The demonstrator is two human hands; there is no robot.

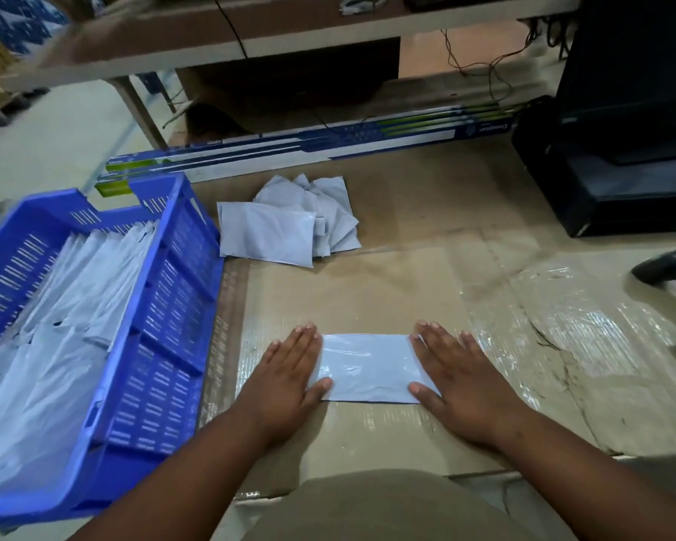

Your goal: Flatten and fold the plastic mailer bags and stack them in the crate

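Left hand (289, 378) and right hand (455, 378) flat, fingers straight, pressing the ends of a folded mailer bag (367, 369) on the cardboard surface (367, 287), loose bags (289, 224) at twelve o'clock, blue crate (164, 345) at nine o'clock

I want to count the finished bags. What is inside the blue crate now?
The blue crate holds pale mailer bags, overlapping and covering its floor. How many lie underneath is hidden, so no count is possible.

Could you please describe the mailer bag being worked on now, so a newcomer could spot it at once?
Right of the blue crate, on the cardboard, lies one mailer bag. Unlike the crumpled pile beyond, it is flat, pressed between the left hand and right hand.
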